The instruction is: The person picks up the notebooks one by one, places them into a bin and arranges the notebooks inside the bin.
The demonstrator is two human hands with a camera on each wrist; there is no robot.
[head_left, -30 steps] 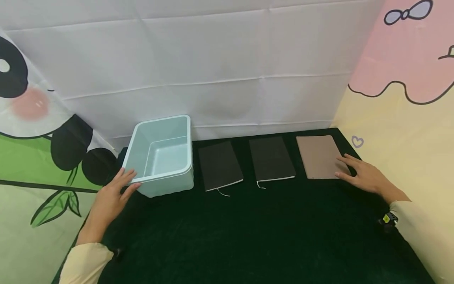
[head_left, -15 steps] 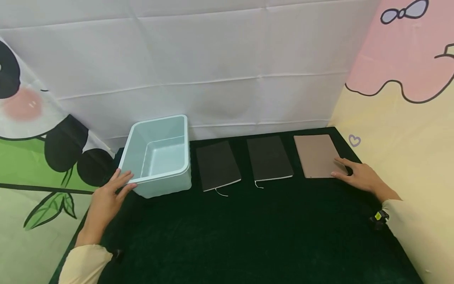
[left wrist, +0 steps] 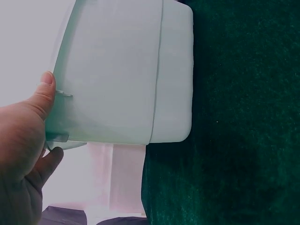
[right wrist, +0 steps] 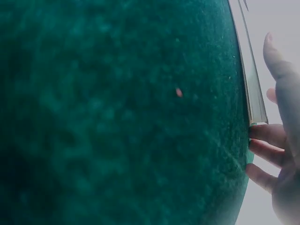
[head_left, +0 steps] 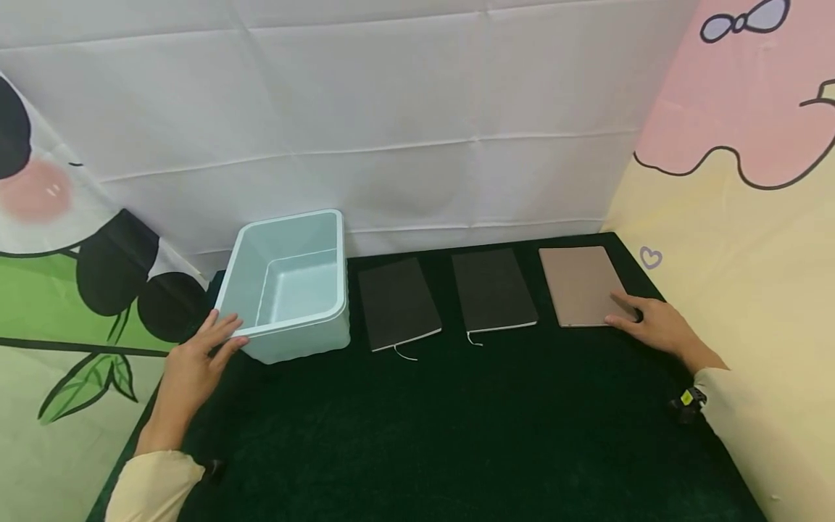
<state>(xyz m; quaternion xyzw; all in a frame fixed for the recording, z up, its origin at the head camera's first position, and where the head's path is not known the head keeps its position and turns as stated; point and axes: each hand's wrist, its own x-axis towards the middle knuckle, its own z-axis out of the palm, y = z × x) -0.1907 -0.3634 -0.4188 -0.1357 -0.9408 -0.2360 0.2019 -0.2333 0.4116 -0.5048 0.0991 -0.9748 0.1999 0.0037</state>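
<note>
My left hand point(head_left: 192, 373) rests at the near left corner of a pale blue plastic bin point(head_left: 335, 326), fingers fairly straight along the rim. The left wrist view shows the thumb against the bin wall point(left wrist: 112, 70). At the right, a pinkish-tan notebook point(head_left: 577, 286) lies flat on the table. Beside its near right corner is my right hand point(head_left: 662, 330), its thumb and index finger over the cover. In the right wrist view several fingers point(right wrist: 267, 152) touch down by the notebook's end, and the thumb stands raised. Whether the thumb presses the cover cannot be told.
Between bin and tan notebook lie two black notebooks, one nearer the bin point(head_left: 399, 301) and another to its right point(head_left: 493, 290), each with a white ribbon. Dark green cloth point(head_left: 443, 428) covers the table. A white sheet point(head_left: 391, 109) hangs behind, with printed cloths at both sides.
My right hand has drawn slightly closer to the notebook's near right corner, its fingers lower. The left hand keeps its place on the bin. The head view has shifted slightly.
</note>
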